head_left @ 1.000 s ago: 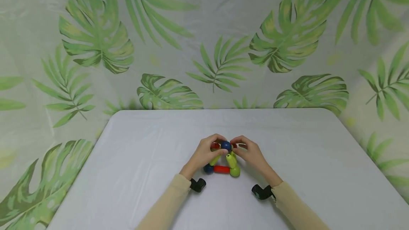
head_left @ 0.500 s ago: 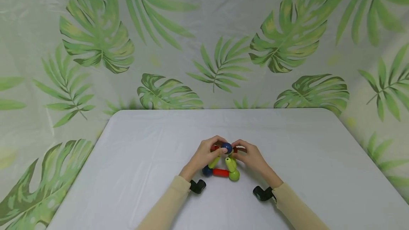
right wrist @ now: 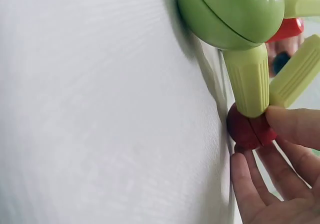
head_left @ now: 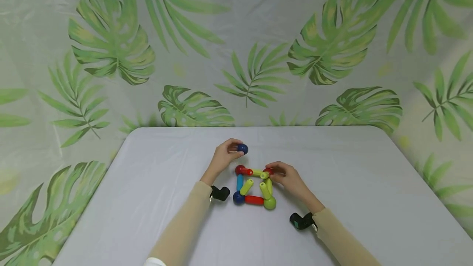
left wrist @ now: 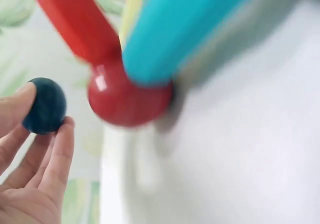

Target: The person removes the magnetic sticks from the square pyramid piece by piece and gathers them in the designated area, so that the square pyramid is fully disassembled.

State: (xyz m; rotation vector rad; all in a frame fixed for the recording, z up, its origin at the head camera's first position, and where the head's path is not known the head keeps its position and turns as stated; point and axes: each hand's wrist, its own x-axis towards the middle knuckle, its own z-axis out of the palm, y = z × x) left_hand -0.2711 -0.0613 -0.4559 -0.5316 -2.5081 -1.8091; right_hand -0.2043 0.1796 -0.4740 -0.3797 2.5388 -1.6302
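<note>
A magnetic building-stick frame lies on the white table, its four-sided base joined by balls. At its corners are a dark blue ball (head_left: 238,198), a green ball (head_left: 269,203), a far-left red ball (head_left: 239,170) and a far-right red ball (right wrist: 250,129). Short sticks, such as the red stick (left wrist: 80,26), slant up from the corners. Beyond the frame's far-left corner, my left hand (head_left: 221,157) pinches a loose dark blue ball (left wrist: 46,105) between thumb and fingertips. My right hand (head_left: 290,177) holds the far-right red ball, thumb on one side and fingers on the other.
The white table (head_left: 166,167) reaches out on all sides of the frame. Behind it hangs a leaf-patterned cloth (head_left: 251,24). Black wrist cameras sit on both wrists, the right camera (head_left: 301,221) low beside the frame.
My left hand has carried the dark blue ball off the top of the frame, away and to the left. The upright sticks now stand uncapped. My right hand stays at the far-right corner.
</note>
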